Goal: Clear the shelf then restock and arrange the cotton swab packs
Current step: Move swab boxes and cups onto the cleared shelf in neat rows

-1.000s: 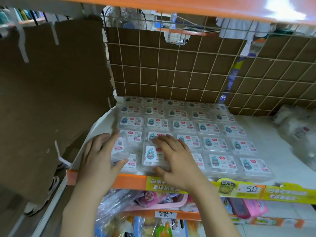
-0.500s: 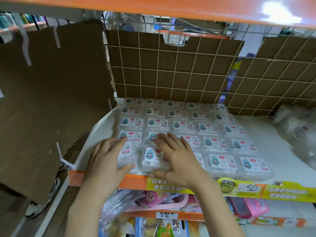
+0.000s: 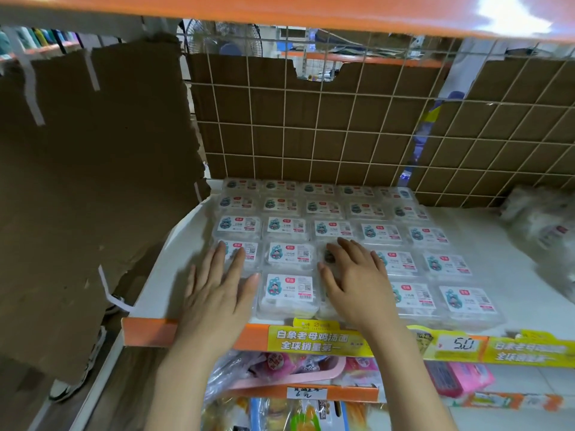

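Flat left hand (image 3: 217, 293), right hand (image 3: 351, 281), on glossy rectangular packs (image 3: 289, 293)

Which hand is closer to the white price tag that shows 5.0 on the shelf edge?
The right hand. It rests on the packs left of the price tag, a little above it. The left hand lies much farther left, past the front-row pack.
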`<state>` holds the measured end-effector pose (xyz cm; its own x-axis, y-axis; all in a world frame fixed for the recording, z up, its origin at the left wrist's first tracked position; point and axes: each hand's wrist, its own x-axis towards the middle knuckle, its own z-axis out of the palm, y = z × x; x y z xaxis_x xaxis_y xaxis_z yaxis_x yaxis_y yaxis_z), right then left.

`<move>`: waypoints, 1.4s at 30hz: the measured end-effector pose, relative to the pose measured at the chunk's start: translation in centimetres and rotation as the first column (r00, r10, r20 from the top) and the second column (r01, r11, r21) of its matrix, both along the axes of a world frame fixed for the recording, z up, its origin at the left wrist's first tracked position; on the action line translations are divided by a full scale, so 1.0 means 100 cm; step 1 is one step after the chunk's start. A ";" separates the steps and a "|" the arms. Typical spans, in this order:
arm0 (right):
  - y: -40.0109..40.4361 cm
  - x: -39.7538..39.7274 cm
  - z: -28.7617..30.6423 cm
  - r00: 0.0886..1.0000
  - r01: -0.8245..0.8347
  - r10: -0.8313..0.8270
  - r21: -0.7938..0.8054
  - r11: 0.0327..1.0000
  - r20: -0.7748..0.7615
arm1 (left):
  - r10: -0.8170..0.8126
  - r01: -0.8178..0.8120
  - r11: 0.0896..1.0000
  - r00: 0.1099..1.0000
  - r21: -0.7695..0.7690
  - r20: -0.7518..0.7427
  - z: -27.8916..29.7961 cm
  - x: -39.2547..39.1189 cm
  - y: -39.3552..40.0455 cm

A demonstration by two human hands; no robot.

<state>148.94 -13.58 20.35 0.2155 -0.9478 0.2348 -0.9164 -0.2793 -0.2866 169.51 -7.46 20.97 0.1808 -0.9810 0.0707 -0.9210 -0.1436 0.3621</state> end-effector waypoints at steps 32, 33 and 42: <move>0.022 -0.285 0.048 0.993 0.036 -0.041 0.047 0.998 0.109 | -0.303 0.303 0.952 0.953 -0.034 -0.006 0.034 -0.303 -0.038; 0.024 -0.301 0.052 0.992 0.041 -0.046 0.048 0.998 0.119 | -0.312 0.312 0.950 0.950 -0.023 -0.015 0.034 -0.321 -0.037; 0.028 -0.401 0.053 0.985 0.001 -0.013 0.069 0.998 0.174 | -0.325 0.331 0.936 0.943 0.118 -0.071 0.040 -0.409 -0.030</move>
<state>108.86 -10.78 25.68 0.1701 -0.9643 0.2030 -0.8528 -0.2473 -0.4601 128.59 -10.43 24.92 -0.1524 -0.9866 -0.0581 -0.9060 0.1160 0.4071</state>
